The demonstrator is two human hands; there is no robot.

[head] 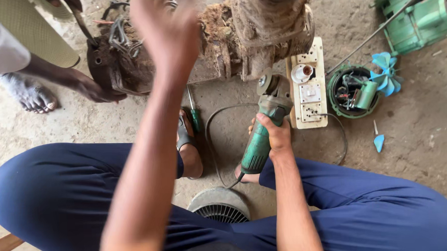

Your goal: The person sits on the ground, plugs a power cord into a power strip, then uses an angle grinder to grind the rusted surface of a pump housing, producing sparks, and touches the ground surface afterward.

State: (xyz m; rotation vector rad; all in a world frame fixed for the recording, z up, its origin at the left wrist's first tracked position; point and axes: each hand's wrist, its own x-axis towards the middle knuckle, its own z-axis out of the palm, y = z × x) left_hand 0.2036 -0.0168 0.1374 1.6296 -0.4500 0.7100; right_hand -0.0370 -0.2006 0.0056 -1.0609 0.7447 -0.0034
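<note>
Green grinder (261, 134), dusty grey head.

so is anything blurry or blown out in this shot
Head view: the raised left hand is smeared by motion blur; the right hand on the green angle grinder is sharp; daylight is soft and even, without harsh glare; the edges bow slightly from the wide lens.

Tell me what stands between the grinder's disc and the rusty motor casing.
Nothing visible. The right hand holds the green angle grinder with its disc just below the rusty motor casing. The left hand, raised and blurred, is off to the side.
</note>
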